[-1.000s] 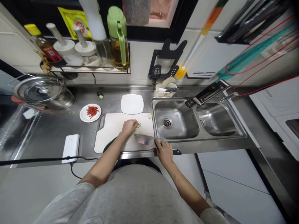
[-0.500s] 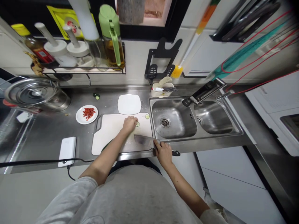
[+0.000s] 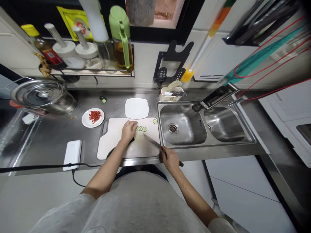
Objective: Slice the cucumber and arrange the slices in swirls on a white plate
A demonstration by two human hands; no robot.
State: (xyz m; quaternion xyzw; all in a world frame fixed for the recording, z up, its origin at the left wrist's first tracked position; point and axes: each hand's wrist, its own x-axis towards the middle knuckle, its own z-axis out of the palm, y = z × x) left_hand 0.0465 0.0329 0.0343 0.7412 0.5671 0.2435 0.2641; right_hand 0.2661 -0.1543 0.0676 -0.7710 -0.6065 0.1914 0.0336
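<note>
My left hand (image 3: 129, 130) is over the cutting board (image 3: 116, 137), fingers bunched at the left end of a row of overlapping cucumber slices (image 3: 141, 128). Its fingers hide that end of the row. One separate cucumber slice (image 3: 155, 121) lies at the board's upper right corner. In my right hand (image 3: 170, 158) is a kitchen knife (image 3: 152, 141), its blade over the right part of the board and pointing up and left. A dark green piece, probably cucumber (image 3: 110, 152), shows partly behind my left forearm.
Behind the board lies a white square plate (image 3: 136, 108). To the left are a plate of chopped red pieces (image 3: 93, 117), a cucumber end (image 3: 103, 99), a steel pot (image 3: 46, 97) and a white power bank (image 3: 72, 154) with a cable. A double sink (image 3: 182, 124) adjoins the right side.
My left hand has shifted left along the board, uncovering a row of cucumber slices. The knife in my right hand has turned, its blade now tilted more steeply. The view has shifted slightly.
</note>
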